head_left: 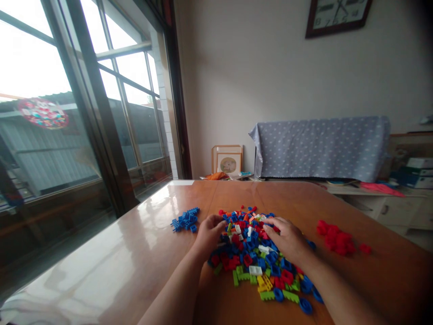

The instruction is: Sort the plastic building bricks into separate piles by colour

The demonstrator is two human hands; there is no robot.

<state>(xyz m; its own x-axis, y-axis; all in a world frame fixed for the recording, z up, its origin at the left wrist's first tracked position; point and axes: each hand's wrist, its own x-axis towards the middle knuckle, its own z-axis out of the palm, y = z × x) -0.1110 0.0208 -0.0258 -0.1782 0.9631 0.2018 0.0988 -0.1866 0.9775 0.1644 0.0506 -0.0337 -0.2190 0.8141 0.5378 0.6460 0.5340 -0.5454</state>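
A large mixed pile of plastic building pieces (250,243) in blue, red, white, green, yellow and orange lies on the brown table (216,293). At the pile's left edge is my left hand (210,232), its fingers bent toward the pieces; whether they hold one is too small to tell. My right hand (287,235) reaches over the right side of the pile, thumb and forefinger apart, with nothing visible between them. A small heap of blue pieces (185,220) sits left of my left hand. Red pieces (336,238) form another heap to the right of my right hand.
Large windows (131,108) stand along the left. Behind the table are a framed picture (228,163), a polka-dot cloth (321,149) over something, and a white cabinet (389,210) at the right. A clock (338,16) hangs on the wall.
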